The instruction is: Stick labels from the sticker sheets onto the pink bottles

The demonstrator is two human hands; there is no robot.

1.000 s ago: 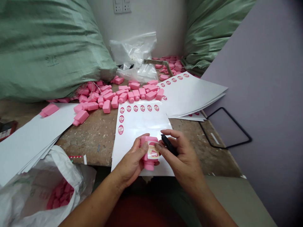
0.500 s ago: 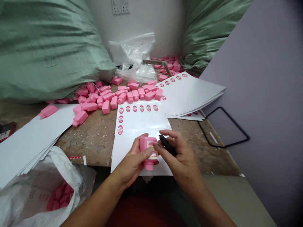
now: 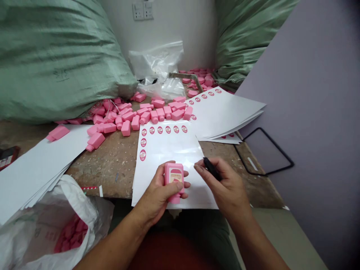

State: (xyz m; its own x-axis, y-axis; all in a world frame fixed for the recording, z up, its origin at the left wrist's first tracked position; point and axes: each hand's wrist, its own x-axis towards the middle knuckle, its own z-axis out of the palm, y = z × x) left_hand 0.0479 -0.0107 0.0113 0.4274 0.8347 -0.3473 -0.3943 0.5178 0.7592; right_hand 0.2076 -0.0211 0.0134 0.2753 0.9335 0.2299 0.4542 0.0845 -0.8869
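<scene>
In my left hand (image 3: 154, 195) lies a small pink bottle (image 3: 174, 174), neck toward me, with a printed label on its upper face. My thumb rests across the label and the fingers wrap beneath. My right hand (image 3: 225, 183) is apart from the bottle, to its right, closed around a black pen-like tool (image 3: 211, 168); its thumb and index finger are pinched together. Under both hands is a white sticker sheet (image 3: 163, 146) with pink oval stickers along its top and left edges.
Several pink bottles (image 3: 126, 128) lie across the wooden table (image 3: 112, 165). More sticker sheets (image 3: 225, 112) are at right, white sheets (image 3: 30, 168) at left. A white bag (image 3: 75, 195) holding pink bottles stands front left. Large green sacks (image 3: 62, 56) and a clear plastic bag (image 3: 157, 60) are behind.
My right hand has moved away from the bottle to the right, keeping the black tool. The left thumb now lies over the label, and the bottle is turned with its label more upward.
</scene>
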